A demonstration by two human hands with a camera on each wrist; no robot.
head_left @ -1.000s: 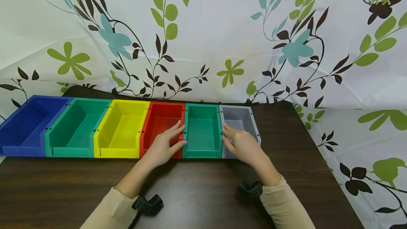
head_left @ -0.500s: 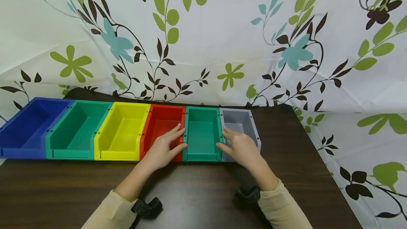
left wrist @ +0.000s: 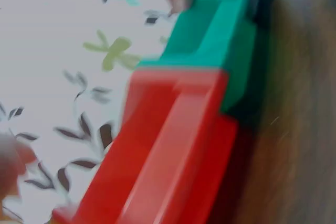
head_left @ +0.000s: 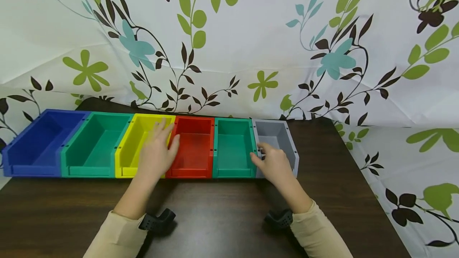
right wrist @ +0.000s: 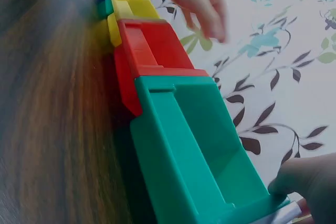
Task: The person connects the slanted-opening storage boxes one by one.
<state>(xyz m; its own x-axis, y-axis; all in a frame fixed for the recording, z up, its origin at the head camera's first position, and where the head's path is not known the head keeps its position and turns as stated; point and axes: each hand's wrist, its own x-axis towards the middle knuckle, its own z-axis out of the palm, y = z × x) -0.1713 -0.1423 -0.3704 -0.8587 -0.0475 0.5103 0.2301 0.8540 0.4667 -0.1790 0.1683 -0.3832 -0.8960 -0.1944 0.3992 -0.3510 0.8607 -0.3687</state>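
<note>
Six plastic bins stand side by side in a row. My left hand (head_left: 155,148) hovers over the yellow bin (head_left: 125,162) with its fingers spread, the thumb reaching to the left wall of the red bin (head_left: 195,150). It holds nothing. My right hand (head_left: 276,164) pinches the adjoining walls of the right-hand green bin (head_left: 234,146) and the grey bin (head_left: 274,130). In the right wrist view its thumb (right wrist: 296,179) lies on the green bin's rim and the fingers are on the grey side. The left wrist view is blurred; the red bin (left wrist: 163,150) fills its middle.
Farther left in the row are another green bin (head_left: 95,142) and a blue bin (head_left: 46,142). The dark wooden table (head_left: 208,218) stretches in front of the row. A white cloth (head_left: 229,51) with leaf prints hangs behind.
My left hand has moved left, from the wall between the red and right-hand green bins to above the yellow bin. The right hand remains at the green and grey walls, its thumb shifted slightly.
</note>
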